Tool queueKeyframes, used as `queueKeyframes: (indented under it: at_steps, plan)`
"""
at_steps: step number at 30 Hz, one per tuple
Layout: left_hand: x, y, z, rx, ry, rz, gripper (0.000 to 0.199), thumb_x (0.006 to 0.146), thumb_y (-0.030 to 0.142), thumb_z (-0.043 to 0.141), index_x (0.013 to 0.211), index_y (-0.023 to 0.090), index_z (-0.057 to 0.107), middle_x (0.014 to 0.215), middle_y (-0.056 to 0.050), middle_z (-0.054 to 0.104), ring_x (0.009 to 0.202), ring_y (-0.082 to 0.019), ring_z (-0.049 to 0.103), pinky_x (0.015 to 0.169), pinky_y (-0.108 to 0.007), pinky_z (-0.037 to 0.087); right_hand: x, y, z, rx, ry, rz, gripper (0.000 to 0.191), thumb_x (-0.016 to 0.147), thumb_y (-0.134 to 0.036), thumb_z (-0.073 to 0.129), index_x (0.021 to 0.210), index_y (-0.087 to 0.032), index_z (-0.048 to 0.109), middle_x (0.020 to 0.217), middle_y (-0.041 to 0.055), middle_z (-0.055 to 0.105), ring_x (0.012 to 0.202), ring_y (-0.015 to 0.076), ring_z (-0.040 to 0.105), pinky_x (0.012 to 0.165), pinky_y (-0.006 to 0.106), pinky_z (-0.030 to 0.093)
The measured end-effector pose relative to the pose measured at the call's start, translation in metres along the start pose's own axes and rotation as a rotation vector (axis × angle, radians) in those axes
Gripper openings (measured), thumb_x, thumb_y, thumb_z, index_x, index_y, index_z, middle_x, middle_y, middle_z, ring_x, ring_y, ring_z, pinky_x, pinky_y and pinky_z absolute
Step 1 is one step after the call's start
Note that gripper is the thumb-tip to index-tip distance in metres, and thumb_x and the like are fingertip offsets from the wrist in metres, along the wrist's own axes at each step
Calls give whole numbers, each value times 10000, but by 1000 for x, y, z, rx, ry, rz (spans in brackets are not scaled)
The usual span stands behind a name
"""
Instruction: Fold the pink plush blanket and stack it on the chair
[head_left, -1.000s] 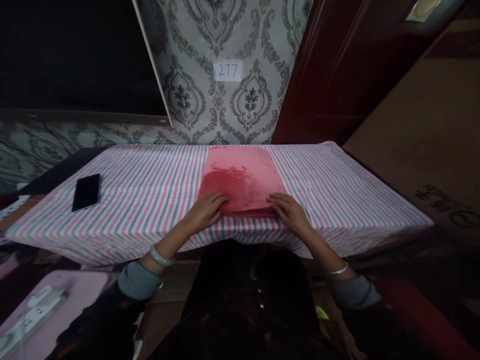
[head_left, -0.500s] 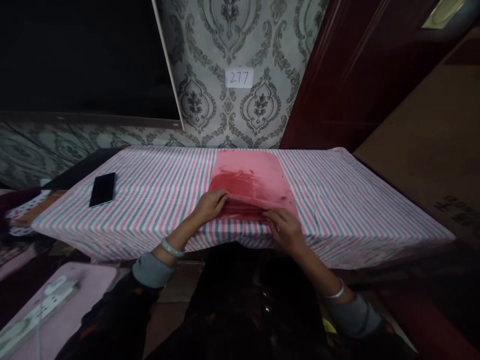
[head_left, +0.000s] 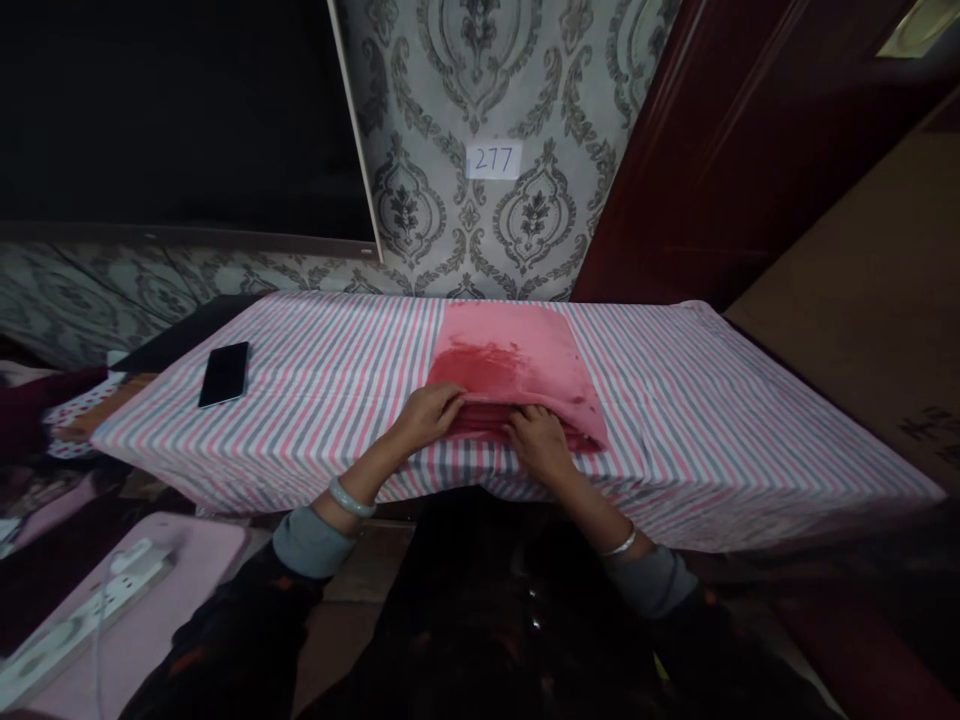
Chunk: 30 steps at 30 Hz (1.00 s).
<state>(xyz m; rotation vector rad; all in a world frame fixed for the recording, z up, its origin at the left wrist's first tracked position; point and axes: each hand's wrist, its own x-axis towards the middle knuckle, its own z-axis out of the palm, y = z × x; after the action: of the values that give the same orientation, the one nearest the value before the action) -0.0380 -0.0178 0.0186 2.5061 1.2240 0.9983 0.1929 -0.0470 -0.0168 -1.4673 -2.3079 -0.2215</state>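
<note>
At the sheet's [head_left: 697, 430] near edge, left hand [head_left: 427, 418] and right hand [head_left: 540, 445], close together, pinch the pink towel's [head_left: 510, 350] fold.

The tablecloth [head_left: 315, 420] has pink-and-grey stripes; the plush cloth [head_left: 517, 340] is pink (deep red patch).

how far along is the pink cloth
Done: the near edge of the pink cloth looks turned over into folded layers. In hand: the left hand and right hand rest on those layers. Left: the far part still lies flat and unfolded on the striped sheet, so it looks early on.
</note>
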Motion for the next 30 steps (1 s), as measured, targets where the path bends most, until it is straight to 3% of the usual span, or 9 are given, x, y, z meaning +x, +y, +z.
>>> queueKeyframes:
  at_steps: [4,8,14,17,20,23,26,30]
  plan:
    - [-1,1,-2,15,13,-3,236,980,287,448,1000,188,661,936,-77,719,874,-202,675,789,-313,506,1,5,1,-43,0,25,320,931,-116,465,1133,-182,704,1021,136,696,925,272,611,797,371,444]
    - [-2,0,2,89,28,74,225,980,256,441,1008,167,645,950,-94,711,876,-211,670,790,-326,516,4,9,4,-59,25,26,283,913,-95,462,939,-182,730,889,119,688,840,247,593,745,344,418]
    - [-7,-5,7,216,91,201,195,978,211,431,1024,168,615,904,-82,690,843,-202,656,772,-327,535,-1,10,13,-105,291,-35,285,904,-66,444,984,-163,700,829,90,646,797,226,533,752,333,385]
    - [-12,-3,7,278,170,298,232,939,196,485,1141,141,587,1055,-131,681,975,-232,647,842,-364,540,-7,13,17,-102,326,-94,270,899,-65,451,940,-172,697,803,77,629,773,217,513,729,320,375]
    - [-18,6,11,374,246,433,231,911,154,506,1114,161,618,1143,-143,651,1096,-253,602,924,-408,511,-11,16,18,-87,349,-110,254,890,-62,462,868,-179,687,766,66,613,754,213,502,711,313,366]
    - [-20,14,20,465,211,521,228,916,125,503,1047,211,668,1174,-111,652,1158,-250,570,1000,-445,461,-10,18,17,-65,365,-118,247,893,-68,467,860,-182,683,770,63,615,760,211,504,715,310,368]
    - [-17,14,29,534,168,439,227,903,148,540,1054,217,696,1277,-129,625,1242,-281,525,1049,-485,420,-9,17,16,-64,347,-126,250,893,-73,465,886,-184,689,809,68,634,783,211,513,736,307,380]
    - [-14,1,32,593,125,286,102,866,207,621,897,195,717,1367,-149,582,1316,-326,475,1102,-541,360,-13,17,15,-121,293,-90,257,894,-97,474,964,-187,704,853,79,660,802,213,535,749,311,385]
